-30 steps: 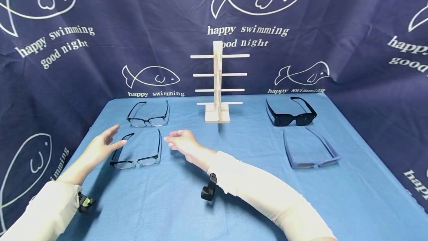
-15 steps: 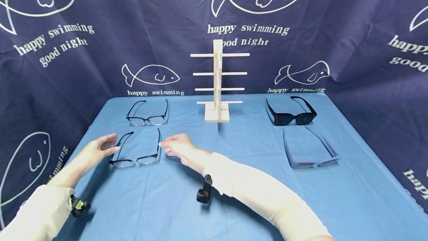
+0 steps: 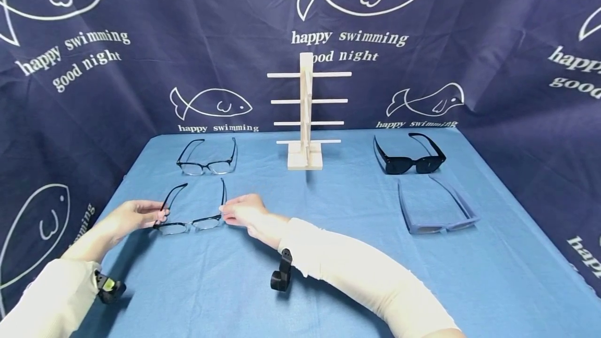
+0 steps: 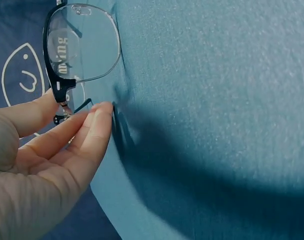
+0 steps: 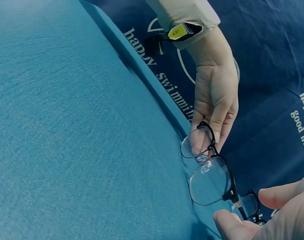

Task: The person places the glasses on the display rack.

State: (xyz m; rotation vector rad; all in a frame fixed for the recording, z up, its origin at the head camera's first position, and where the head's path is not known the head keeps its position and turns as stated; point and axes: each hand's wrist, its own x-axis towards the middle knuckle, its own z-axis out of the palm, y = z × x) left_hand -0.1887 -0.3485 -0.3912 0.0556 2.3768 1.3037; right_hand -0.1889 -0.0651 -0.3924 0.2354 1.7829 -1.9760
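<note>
Eyeglasses [image 3: 189,224] with black browline rims and clear lenses stand on the blue cloth at the front left, temples spread open and pointing away. My left hand [image 3: 125,218] pinches their left temple near the hinge. On the opposite side, my right hand [image 3: 246,212] has thumb and fingertips at the right temple, just behind the rim. The left wrist view gives one lens of the eyeglasses [image 4: 48,55] with the thumb at the hinge. Both hands flank the eyeglasses [image 5: 226,175] in the right wrist view, where the right hand [image 5: 286,217] is partly cut off.
Behind lie a second pair of black-rimmed eyeglasses [image 3: 204,165] and, centrally, a wooden display stand [image 3: 305,113] with crossbars. At the right are black sunglasses [image 3: 413,164] and blue-framed sunglasses [image 3: 436,227]. A dark fish-print curtain [image 3: 263,25] hangs around the table.
Both hands have come down and inward to the front eyeglasses, the left moving lower and the right moving left, and now take hold of the temples. The glasses have barely moved.
</note>
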